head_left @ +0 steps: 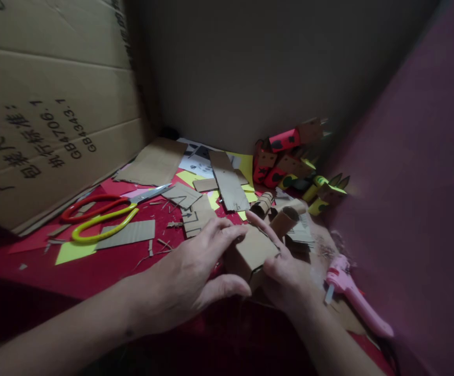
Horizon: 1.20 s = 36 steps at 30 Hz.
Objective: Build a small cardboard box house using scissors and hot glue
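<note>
A small plain cardboard box is between my two hands above the front part of the red-covered table. My left hand spans the box's left side, fingers at its top far edge and thumb near the front lower corner. From the right, my right hand grips the box, its index finger stretched along the far edge and its thumb at the front. The box's right side and underside are largely hidden by my hands. Just beyond it are a brown cardboard tube and another tube with dark lines.
Scissors with red and yellow handles lie left among paper and cardboard scraps. A pink glue gun rests right. Red and yellow cardboard figures stand at the back. A large printed carton rises on the left.
</note>
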Each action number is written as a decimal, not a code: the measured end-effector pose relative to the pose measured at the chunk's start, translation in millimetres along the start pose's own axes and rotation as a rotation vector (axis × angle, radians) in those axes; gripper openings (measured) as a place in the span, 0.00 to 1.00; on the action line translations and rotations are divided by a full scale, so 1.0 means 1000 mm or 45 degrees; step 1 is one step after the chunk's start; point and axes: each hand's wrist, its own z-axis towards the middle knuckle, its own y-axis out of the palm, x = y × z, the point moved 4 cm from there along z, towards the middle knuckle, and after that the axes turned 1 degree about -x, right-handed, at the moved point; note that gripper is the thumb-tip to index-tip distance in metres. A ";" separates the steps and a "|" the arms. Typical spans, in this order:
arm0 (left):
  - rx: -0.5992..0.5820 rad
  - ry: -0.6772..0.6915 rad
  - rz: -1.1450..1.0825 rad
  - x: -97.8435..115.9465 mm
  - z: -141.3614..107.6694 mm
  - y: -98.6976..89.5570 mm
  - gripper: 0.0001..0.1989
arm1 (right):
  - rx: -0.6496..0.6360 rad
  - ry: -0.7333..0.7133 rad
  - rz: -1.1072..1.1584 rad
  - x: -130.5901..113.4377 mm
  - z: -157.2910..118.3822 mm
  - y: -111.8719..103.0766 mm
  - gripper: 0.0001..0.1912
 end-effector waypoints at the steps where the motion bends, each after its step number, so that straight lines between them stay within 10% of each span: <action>1: 0.020 -0.008 -0.051 -0.001 0.001 -0.001 0.23 | -0.006 0.015 0.104 0.002 0.001 0.002 0.43; 9: 0.222 -0.005 -0.228 -0.012 0.016 0.003 0.13 | 0.106 0.039 0.347 0.006 0.005 0.006 0.26; 21: -0.055 0.149 -0.080 -0.001 0.026 0.016 0.37 | 0.319 0.292 0.756 0.012 0.017 -0.004 0.22; 36: -0.069 0.116 0.110 0.012 0.040 0.022 0.34 | 0.392 0.093 0.796 0.008 0.015 -0.006 0.25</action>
